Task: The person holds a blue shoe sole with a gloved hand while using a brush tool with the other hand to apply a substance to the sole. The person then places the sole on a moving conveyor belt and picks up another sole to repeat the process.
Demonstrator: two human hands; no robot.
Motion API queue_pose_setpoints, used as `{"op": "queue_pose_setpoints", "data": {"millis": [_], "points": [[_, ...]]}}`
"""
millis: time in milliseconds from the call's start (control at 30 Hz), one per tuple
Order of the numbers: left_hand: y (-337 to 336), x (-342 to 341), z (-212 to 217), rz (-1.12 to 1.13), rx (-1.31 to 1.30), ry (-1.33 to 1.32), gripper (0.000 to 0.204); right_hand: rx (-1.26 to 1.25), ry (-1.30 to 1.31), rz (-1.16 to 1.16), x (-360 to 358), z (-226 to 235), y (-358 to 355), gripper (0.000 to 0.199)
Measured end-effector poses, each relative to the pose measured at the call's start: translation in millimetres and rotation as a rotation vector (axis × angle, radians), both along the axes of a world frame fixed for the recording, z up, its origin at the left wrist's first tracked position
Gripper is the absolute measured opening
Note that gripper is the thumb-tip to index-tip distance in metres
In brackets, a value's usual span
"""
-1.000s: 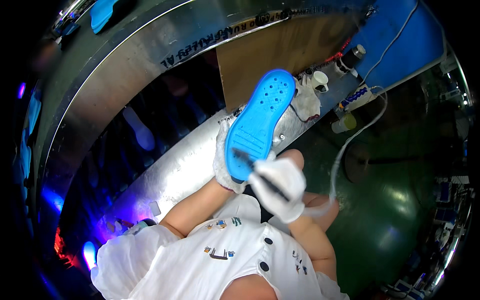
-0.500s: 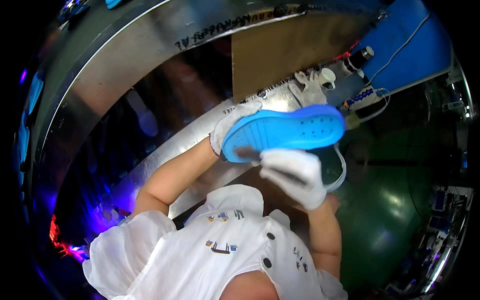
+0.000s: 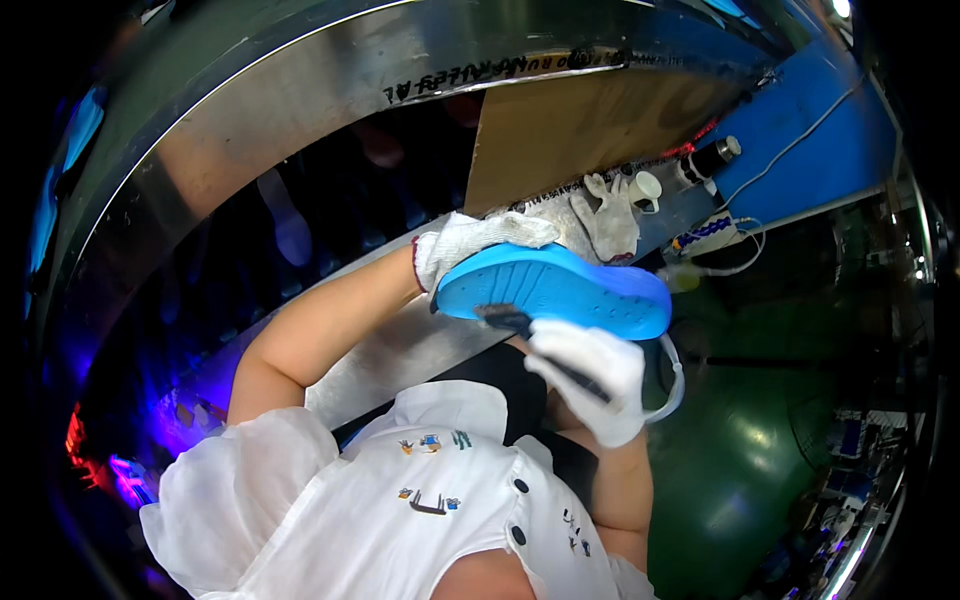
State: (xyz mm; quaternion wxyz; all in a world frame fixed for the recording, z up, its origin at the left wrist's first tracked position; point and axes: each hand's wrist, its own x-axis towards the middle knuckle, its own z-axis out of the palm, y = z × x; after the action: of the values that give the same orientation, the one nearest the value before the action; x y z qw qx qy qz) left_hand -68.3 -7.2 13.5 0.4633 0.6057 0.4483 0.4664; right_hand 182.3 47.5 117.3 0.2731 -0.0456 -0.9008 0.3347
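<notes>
A bright blue shoe sole with grooves and small holes is held up in front of me. My left hand, in a white knit glove, grips its far edge near the left end. My right hand, also in a white glove, is closed around the dark handle of a brush. The brush's brownish head is at the sole's near left edge; whether it touches cannot be made out. Part of the handle shows between the right fingers, slightly blurred.
Beyond the sole, a loose pair of white gloves, a white cup and a dark bottle stand or lie along a metal ledge. A brown board rises behind. More soles sit in the dark recess at left.
The sole has tilted, its right end now lower in view. The right hand and brush have shifted slightly down the picture. The whole view has also turned a little.
</notes>
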Motion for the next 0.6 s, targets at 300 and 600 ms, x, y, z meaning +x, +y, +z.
{"op": "queue_pose_setpoints", "data": {"millis": [300,600], "points": [[-6.7,8.8,68.5,0.003,-0.374,-0.519,0.042,0.263,-0.055,-0.015,10.1,14.2,-6.5,0.022],[-13.6,7.5,77.3,0.062,-0.386,-0.692,0.043,0.257,-0.013,0.017,17.3,30.1,0.5,0.029]]}}
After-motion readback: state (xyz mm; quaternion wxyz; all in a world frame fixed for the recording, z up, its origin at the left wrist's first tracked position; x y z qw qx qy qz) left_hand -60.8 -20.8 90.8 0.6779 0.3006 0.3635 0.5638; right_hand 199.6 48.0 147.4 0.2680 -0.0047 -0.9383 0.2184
